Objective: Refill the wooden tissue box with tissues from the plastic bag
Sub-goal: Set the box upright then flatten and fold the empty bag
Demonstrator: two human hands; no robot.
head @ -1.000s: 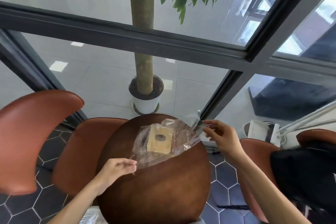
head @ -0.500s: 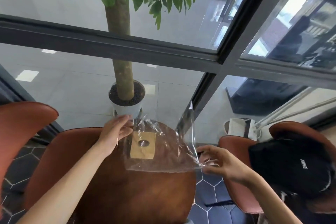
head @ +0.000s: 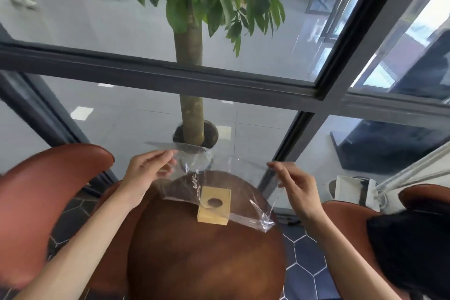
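While fingers (head: 168,154) pinch plastic bag (head: 219,178), wooden tissue box (head: 214,206) sits below.

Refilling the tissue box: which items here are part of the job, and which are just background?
In use:
- wooden tissue box
- clear plastic bag, held up by left hand and right hand

Background:
- round table
- brown chairs
- potted tree
- black cap
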